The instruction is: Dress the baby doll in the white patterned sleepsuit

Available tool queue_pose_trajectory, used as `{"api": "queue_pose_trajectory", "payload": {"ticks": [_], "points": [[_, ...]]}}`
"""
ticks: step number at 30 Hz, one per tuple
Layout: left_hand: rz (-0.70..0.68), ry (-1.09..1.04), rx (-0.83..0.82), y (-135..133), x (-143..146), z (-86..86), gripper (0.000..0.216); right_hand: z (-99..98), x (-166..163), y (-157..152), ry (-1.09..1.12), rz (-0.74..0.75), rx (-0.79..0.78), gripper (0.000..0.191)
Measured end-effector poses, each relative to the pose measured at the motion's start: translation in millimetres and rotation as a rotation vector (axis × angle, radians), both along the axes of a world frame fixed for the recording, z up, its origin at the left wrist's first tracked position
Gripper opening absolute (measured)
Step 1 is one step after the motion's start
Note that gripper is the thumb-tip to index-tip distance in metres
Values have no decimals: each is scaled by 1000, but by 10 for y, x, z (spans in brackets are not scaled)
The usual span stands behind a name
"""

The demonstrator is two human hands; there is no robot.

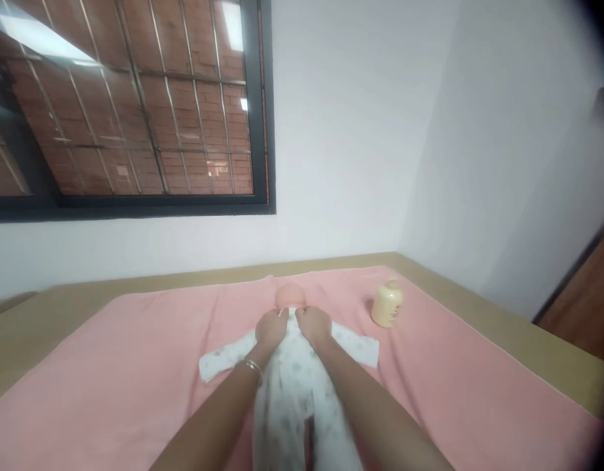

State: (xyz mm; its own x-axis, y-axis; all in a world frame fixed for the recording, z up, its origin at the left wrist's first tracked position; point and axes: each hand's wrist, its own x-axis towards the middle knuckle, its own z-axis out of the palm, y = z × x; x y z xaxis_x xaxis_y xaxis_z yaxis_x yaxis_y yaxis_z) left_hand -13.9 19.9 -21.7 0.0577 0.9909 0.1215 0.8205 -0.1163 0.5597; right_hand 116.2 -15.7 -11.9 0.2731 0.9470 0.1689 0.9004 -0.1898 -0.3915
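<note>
A white baby romper (pixel 297 366) with a small pale print lies spread out, its long sleeves stretched to both sides and its legs toward me. At its neckline, my left hand (pixel 271 329) has its fingers closed on the collar's left side. My right hand (pixel 314 325) pinches the collar's right side, close beside the left one. Just beyond the neckline shows a rounded pink shape like a doll's head (pixel 291 296); its lower part is hidden by the collar and hands. My forearms cover parts of the sleeves and body.
Under the romper is a pink sheet (pixel 150 353) on a tan padded surface (pixel 483 307). A cream bottle (pixel 387 305) stands at the right rear. Behind are a white wall (pixel 351 131) and a barred window (pixel 155 104).
</note>
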Motion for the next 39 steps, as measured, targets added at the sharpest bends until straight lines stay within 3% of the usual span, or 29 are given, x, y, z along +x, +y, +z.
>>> {"api": "queue_pose_trajectory", "payload": {"ticks": [3, 6, 10, 12, 14, 16, 20, 28, 31, 34, 37, 39], "points": [[-138, -77, -34, -75, -105, 116, 50, 163, 79, -83, -63, 87, -5, 50], [-185, -56, 69, -228, -254, 186, 47, 459, 180, -190, -172, 225, 54, 42], [-119, 43, 330, -526, -433, 46, 47, 709, 143, -386, -117, 304, 434, 41], [-152, 54, 388, -660, -467, -115, 48, 651, 50, -505, -156, 417, 526, 49], [-133, 48, 408, -756, -459, -284, 51, 507, -42, -613, -267, 682, 445, 50], [-153, 27, 407, -815, -426, -419, 53, 354, -100, -689, -309, 782, 374, 46], [-137, -25, 405, -877, -372, -543, 53, 181, -100, -729, -236, 646, 352, 50], [-163, -108, 321, -1033, -443, -532, 55, 98, -119, -761, -224, 607, 262, 55], [-170, -167, 302, -1058, -450, -493, 55, 144, -128, -796, -217, 559, 276, 54], [-173, -238, 210, -1111, -437, -346, 52, 189, -123, -811, -219, 520, 258, 56], [-192, -346, 92, -1301, -469, -35, 53, 180, -118, -824, -241, 581, 153, 58], [-228, -416, 64, -1547, -561, 224, 59, 139, -110, -833, -241, 557, 237, 58]]}}
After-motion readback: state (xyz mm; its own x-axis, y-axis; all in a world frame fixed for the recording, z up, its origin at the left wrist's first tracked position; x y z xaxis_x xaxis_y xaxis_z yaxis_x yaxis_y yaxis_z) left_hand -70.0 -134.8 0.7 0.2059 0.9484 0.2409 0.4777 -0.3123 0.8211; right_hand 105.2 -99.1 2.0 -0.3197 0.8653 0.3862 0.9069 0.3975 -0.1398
